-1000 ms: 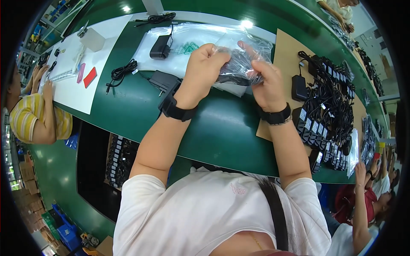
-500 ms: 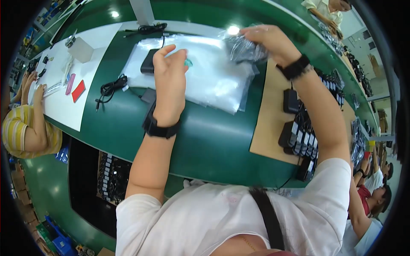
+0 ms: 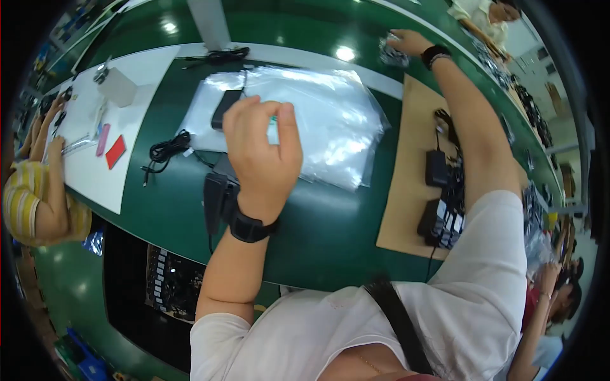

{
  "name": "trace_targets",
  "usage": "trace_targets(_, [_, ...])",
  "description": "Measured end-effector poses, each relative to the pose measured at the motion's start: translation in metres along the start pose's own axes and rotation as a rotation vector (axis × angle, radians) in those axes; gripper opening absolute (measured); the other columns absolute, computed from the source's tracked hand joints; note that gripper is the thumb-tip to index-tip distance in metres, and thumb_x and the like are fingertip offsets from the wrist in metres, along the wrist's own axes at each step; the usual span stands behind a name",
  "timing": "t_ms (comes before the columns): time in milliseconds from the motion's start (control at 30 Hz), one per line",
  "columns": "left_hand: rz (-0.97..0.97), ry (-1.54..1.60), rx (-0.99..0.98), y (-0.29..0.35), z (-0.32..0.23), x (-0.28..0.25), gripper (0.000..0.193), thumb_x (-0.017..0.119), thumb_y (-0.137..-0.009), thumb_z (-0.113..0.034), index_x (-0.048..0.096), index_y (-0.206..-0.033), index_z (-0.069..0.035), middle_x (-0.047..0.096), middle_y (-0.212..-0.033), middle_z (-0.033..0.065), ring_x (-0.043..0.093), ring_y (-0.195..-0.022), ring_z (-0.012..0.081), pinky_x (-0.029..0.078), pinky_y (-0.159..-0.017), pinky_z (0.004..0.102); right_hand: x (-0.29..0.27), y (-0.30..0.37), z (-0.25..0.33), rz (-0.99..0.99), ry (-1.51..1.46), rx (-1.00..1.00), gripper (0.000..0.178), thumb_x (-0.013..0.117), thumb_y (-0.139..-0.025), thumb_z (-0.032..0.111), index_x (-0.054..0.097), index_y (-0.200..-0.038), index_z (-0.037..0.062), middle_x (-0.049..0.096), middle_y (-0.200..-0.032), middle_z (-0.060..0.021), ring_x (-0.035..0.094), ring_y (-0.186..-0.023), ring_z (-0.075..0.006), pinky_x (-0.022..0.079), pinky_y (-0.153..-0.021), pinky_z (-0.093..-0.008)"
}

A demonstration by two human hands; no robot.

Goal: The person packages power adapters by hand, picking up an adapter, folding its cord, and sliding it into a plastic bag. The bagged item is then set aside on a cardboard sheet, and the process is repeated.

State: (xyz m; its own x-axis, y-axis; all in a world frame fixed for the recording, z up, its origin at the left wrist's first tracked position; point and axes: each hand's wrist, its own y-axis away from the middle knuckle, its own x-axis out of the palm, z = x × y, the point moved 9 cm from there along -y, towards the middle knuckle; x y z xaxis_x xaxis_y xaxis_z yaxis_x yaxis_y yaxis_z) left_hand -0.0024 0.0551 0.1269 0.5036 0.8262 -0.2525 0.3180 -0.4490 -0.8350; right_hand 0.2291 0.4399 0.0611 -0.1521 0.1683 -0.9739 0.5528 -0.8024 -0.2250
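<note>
My right hand (image 3: 412, 42) is stretched out to the far right, its fingers closed on a small clear plastic bag (image 3: 394, 54) with something dark inside. The bag is over the green surface beyond the bench's pale back edge. My left hand (image 3: 264, 149) is raised over a stack of clear plastic bags (image 3: 330, 120), thumb and fingers apart, holding nothing. A black power adapter (image 3: 225, 109) lies on the stack beside its fingers. More black adapters (image 3: 216, 193) lie by my left wrist, and a coiled black cable (image 3: 170, 147) is left of them.
A brown board (image 3: 397, 216) on the right carries several black adapters (image 3: 436, 167) with cables. Another coiled cable (image 3: 227, 56) lies at the back near a post (image 3: 208, 25). Left, a white sheet (image 3: 105, 181) holds a bottle (image 3: 117, 87) and a red card (image 3: 115, 152); co-workers sit nearby.
My right hand has carried the plastic bag farther away and to the right, off the bag stack. My left hand has moved slightly nearer and right, still empty.
</note>
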Motion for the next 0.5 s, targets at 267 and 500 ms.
trace_targets(267, [0.036, 0.109, -0.137, 0.007, 0.003, 0.002, 0.011, 0.060, -0.081, -0.012, 0.057, -0.079, -0.001, 0.060, -0.081, 0.0105, 0.054, -0.082, 0.0281, 0.043, -0.072, 0.0354, -0.060, 0.216, 0.097, 0.450, 0.182, 0.017, 0.053, 0.066, -0.070, 0.034, 0.052, -0.110, 0.0027, 0.061, -0.085, -0.0231, 0.059, -0.081, -0.0371, 0.048, -0.072, -0.0407])
trace_targets(500, [0.239, 0.247, -0.073, 0.026, -0.026, 0.033, 0.011, 0.061, -0.077, -0.010, 0.058, -0.085, -0.003, 0.060, -0.084, 0.0094, 0.052, -0.084, 0.0266, 0.041, -0.074, 0.0353, -0.068, 0.267, 0.080, 0.133, -0.234, 0.223, 0.061, 0.069, -0.060, 0.025, 0.041, -0.110, 0.0018, 0.059, -0.085, -0.0205, 0.059, -0.080, -0.0366, 0.047, -0.072, -0.0371])
